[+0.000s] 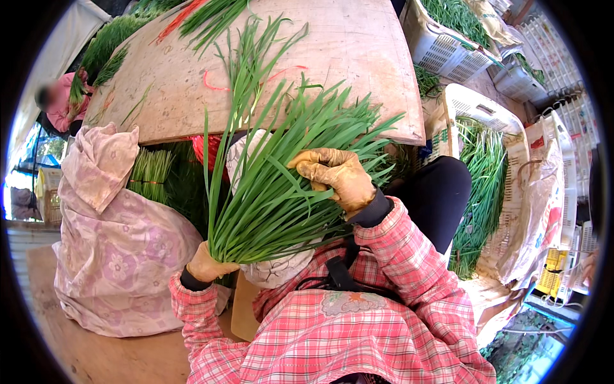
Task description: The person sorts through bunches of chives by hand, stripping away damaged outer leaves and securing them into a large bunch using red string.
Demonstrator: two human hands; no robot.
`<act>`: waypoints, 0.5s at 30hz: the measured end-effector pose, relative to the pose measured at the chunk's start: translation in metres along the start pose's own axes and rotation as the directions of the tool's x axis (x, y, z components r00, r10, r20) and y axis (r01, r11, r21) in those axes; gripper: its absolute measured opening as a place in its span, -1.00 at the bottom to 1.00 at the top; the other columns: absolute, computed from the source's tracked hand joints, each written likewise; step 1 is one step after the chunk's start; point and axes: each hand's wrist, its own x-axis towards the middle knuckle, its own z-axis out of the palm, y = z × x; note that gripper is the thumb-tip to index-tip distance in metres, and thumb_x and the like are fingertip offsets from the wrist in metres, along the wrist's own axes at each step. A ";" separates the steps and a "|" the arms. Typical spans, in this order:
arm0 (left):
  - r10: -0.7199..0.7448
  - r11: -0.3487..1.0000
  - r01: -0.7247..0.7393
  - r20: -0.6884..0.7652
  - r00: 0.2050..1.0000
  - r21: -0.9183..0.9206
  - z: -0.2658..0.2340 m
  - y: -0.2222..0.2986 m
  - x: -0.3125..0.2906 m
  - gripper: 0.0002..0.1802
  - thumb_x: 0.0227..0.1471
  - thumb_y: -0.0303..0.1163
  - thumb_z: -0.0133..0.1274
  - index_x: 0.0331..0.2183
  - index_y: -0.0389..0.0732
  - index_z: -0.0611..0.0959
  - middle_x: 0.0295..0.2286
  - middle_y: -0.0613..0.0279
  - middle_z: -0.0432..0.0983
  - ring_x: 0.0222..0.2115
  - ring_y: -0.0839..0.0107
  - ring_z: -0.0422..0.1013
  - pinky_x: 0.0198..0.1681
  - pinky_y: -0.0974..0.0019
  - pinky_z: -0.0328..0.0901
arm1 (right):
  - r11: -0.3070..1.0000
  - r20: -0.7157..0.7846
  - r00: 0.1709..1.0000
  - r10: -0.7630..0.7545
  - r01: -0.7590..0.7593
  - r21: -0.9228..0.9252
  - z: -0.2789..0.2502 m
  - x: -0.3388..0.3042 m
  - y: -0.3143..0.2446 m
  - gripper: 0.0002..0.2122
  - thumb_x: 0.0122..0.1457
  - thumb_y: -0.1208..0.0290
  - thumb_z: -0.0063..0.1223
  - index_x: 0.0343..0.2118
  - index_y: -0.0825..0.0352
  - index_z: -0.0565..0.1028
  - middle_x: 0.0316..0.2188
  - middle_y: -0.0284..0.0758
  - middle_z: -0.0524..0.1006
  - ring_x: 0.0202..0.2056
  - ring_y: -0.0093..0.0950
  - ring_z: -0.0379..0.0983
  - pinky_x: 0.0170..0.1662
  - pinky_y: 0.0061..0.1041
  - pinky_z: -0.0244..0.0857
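Observation:
A large fanned bunch of garlic chives [268,205] lies across my lap, its long green leaves spreading up and right over the near table edge. My left hand [208,264], gloved, is closed around the lower end of the bunch. Above the leaves, my right hand [339,179] in a stained tan glove has its fingers curled in a pinch on some leaf blades. A smaller loose clump of chives [246,73] rests on the wooden table [352,51], with thin red ties [216,82] beside it.
A floral cloth sack [128,256] stands at my left, beside tied chive bundles [152,169]. On my right, a white crate [489,105] holds more chives [476,192]. Another filled crate [441,51] stands behind it. A person in pink [62,102] sits at far left.

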 end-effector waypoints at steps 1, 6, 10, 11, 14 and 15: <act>-0.010 1.000 0.009 0.002 1.000 0.024 0.000 0.001 0.000 -0.51 -0.25 -0.44 0.23 -0.16 -0.27 0.52 -0.24 0.19 0.52 -0.24 0.35 0.44 -0.13 0.33 0.29 | 1.000 -0.009 1.000 -0.005 0.005 0.018 0.002 -0.002 -0.004 -0.67 -0.03 0.30 0.25 -0.22 0.37 0.53 -0.57 -0.50 0.45 -0.60 -0.73 0.25 -0.57 -0.70 0.15; -0.060 0.996 0.060 0.007 0.998 0.067 0.000 0.009 0.001 -0.51 -0.26 -0.44 0.24 -0.18 -0.27 0.53 -0.27 0.18 0.54 -0.29 0.36 0.45 -0.17 0.35 0.31 | 0.997 -0.100 0.994 0.052 -0.046 0.064 0.005 0.003 -0.004 -0.77 -0.05 0.46 0.26 -0.32 0.39 0.52 -0.61 -0.46 0.47 -0.65 -0.72 0.21 -0.57 -0.73 0.07; -0.026 0.996 0.027 -0.005 1.000 0.080 0.000 0.006 0.001 -0.52 -0.26 -0.43 0.24 -0.18 -0.27 0.53 -0.30 0.20 0.55 -0.31 0.38 0.46 -0.20 0.36 0.32 | 1.000 -0.170 0.985 -0.002 0.005 0.016 0.007 0.003 -0.005 -0.84 -0.04 0.49 0.24 -0.40 0.40 0.50 -0.60 -0.41 0.49 -0.64 -0.69 0.25 -0.56 -0.70 0.11; -0.036 0.997 0.036 -0.004 0.999 0.074 0.000 0.004 0.001 -0.52 -0.26 -0.43 0.24 -0.18 -0.27 0.53 -0.30 0.21 0.55 -0.31 0.38 0.46 -0.20 0.36 0.32 | 0.999 -0.157 0.987 -0.024 0.028 0.025 0.008 0.001 -0.006 -0.85 -0.04 0.50 0.22 -0.41 0.41 0.50 -0.58 -0.39 0.51 -0.63 -0.69 0.26 -0.54 -0.69 0.13; 0.082 0.996 -0.083 -0.031 0.996 -0.030 0.002 -0.003 0.005 -0.50 -0.28 -0.46 0.30 -0.20 -0.31 0.52 -0.54 0.23 0.53 -0.64 0.55 0.37 -0.62 0.48 0.22 | 0.996 -0.145 0.985 -0.091 0.087 -0.033 0.007 -0.005 -0.009 -0.89 -0.01 0.54 0.16 -0.42 0.45 0.50 -0.53 -0.34 0.54 -0.59 -0.68 0.30 -0.50 -0.67 0.20; 0.110 0.993 -0.112 -0.037 0.993 -0.049 0.003 -0.003 0.005 -0.50 -0.28 -0.45 0.31 -0.21 -0.32 0.52 -0.59 0.23 0.52 -0.71 0.58 0.35 -0.70 0.51 0.20 | 0.989 -0.156 0.981 -0.115 0.099 -0.111 0.005 -0.008 -0.009 -0.90 0.00 0.55 0.14 -0.43 0.46 0.50 -0.51 -0.33 0.55 -0.58 -0.68 0.32 -0.49 -0.67 0.22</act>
